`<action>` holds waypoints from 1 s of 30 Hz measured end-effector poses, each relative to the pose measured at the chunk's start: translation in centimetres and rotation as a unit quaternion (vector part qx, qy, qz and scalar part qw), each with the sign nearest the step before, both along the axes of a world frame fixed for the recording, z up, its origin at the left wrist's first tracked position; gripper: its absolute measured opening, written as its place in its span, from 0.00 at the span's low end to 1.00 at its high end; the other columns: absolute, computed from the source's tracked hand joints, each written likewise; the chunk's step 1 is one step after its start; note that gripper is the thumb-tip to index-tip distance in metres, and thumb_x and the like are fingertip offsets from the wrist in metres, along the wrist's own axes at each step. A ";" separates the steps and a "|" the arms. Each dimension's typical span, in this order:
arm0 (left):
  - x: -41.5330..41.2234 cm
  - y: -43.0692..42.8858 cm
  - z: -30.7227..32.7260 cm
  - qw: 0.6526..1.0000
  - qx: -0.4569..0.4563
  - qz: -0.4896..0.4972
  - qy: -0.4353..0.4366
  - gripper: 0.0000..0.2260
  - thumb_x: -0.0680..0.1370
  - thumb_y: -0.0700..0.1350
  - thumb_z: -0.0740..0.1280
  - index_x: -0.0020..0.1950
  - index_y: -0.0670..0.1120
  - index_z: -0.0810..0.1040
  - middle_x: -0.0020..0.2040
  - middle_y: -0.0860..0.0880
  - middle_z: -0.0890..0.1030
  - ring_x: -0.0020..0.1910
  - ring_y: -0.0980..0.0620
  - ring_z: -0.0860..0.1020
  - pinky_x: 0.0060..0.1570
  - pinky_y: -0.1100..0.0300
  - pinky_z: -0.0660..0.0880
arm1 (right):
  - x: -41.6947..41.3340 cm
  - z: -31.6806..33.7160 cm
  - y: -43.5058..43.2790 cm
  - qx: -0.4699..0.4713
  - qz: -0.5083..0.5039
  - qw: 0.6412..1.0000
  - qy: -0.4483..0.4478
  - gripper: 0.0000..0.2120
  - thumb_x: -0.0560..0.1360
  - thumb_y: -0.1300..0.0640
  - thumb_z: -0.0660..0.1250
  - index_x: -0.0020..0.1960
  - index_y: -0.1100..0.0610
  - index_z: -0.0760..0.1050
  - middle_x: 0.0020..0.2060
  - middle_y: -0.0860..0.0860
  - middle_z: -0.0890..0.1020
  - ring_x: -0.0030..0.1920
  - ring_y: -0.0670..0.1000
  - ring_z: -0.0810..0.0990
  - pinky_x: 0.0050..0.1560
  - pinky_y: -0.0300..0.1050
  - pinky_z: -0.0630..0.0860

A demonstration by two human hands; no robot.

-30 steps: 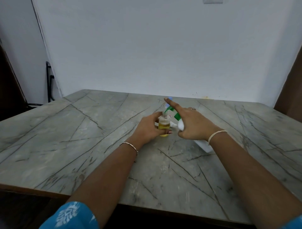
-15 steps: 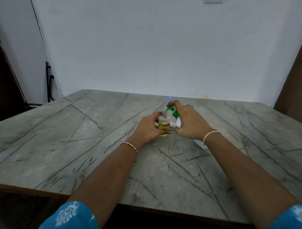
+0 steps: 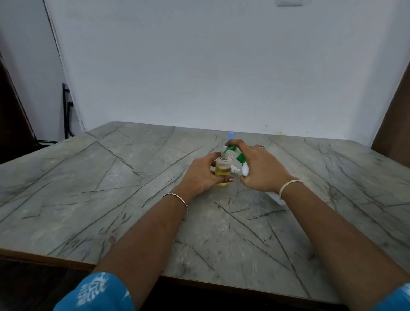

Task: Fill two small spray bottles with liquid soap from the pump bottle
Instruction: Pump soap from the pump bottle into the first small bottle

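A plain indoor room, most likely part of a home, though nothing settles it. A grey stone-patterned table (image 3: pixel 111 199) with a brown wooden edge stands against a bare white wall (image 3: pixel 221 66). Black cables (image 3: pixel 66 115) hang down the wall near the table's far left corner, a pale switch plate (image 3: pixel 289 2) sits high up, and dark wooden panels (image 3: pixel 392 124) flank both sides

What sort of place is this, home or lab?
Probably a plain room in a home or a makeshift recording spot, not a lab: a stone-patterned table by a bare white wall, with a black cable running down the wall at left.
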State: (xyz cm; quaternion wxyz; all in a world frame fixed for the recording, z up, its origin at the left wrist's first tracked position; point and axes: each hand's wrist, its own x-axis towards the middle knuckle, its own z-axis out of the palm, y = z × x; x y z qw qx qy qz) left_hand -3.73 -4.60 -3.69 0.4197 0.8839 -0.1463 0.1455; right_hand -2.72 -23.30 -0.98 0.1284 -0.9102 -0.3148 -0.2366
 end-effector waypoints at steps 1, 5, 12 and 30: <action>0.0 0.0 0.0 1.000 -0.001 0.001 0.002 0.34 0.65 0.54 0.79 0.68 0.50 0.73 0.58 0.49 0.82 0.53 0.51 0.80 0.59 0.52 0.77 | 0.0 0.0 0.1 0.001 0.000 1.000 -0.001 0.37 0.66 0.55 0.69 0.71 0.42 0.56 0.51 0.52 0.80 0.44 0.53 0.73 0.44 0.52 0.77; -0.1 -0.1 0.0 1.000 -0.005 0.001 0.008 0.36 0.65 0.54 0.79 0.70 0.49 0.72 0.59 0.48 0.81 0.53 0.49 0.81 0.59 0.50 0.77 | 0.1 0.0 0.6 0.011 0.004 1.000 -0.018 0.34 0.67 0.56 0.71 0.69 0.47 0.60 0.54 0.51 0.80 0.45 0.53 0.73 0.43 0.48 0.74; -0.4 -0.2 0.3 1.000 -0.002 -0.002 0.005 0.34 0.65 0.53 0.79 0.69 0.49 0.72 0.59 0.48 0.81 0.53 0.49 0.81 0.59 0.50 0.77 | 0.5 -0.2 0.5 0.002 -0.009 0.999 -0.032 0.35 0.67 0.53 0.71 0.70 0.45 0.58 0.53 0.51 0.80 0.45 0.52 0.73 0.44 0.47 0.75; -0.6 -0.4 0.5 1.000 -0.002 0.001 0.017 0.34 0.66 0.51 0.78 0.69 0.48 0.71 0.62 0.47 0.80 0.56 0.48 0.80 0.61 0.52 0.76 | 0.4 -0.2 0.5 0.005 -0.011 0.999 -0.030 0.35 0.65 0.53 0.70 0.68 0.45 0.59 0.52 0.50 0.81 0.45 0.52 0.74 0.47 0.53 0.78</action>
